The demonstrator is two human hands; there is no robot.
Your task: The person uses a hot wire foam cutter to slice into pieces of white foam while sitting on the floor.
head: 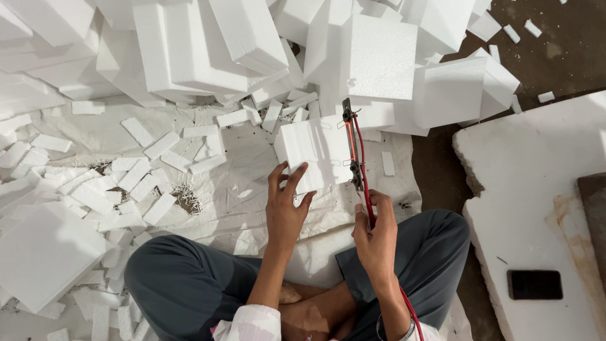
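1. The left hand (pixel 285 211) presses its spread fingers (pixel 297 173) flat against the lower edge of a square white foam slab (pixel 315 155), thumb apart on the near corner, steadying it on the cloth.

2. The right hand (pixel 374 237) is curled shut around the handle of a hot-wire cutter (pixel 353 142), a thin dark frame with a red cable (pixel 363 164) running along it; the frame stands against the slab's right edge, just beyond the knuckles.

3. Judged from the frame, a clean cut calls for the slab held flat and still while the wire travels straight along the edge at an even pace, with the steadying fingers kept clear of the wire's line.

4. Just outward of both hands, a crumpled white cloth (pixel 240 189) covers the floor, and the person's crossed legs in grey trousers (pixel 183 284) sit beneath the wrists.

5. Left of the steadying fingers, short white foam offcuts (pixel 136 186) lie scattered in a loose heap, with one larger foam square (pixel 47 252) nearer the knee.

6. Beyond the fingertips, large white foam blocks (pixel 214 44) are piled high; no labels or printed signs show on any of them.

7. Right of the gripping hand, a broad white foam board (pixel 543 164) lies on the brown floor, bearing a small flat black rectangle (pixel 534 284), possibly a phone.
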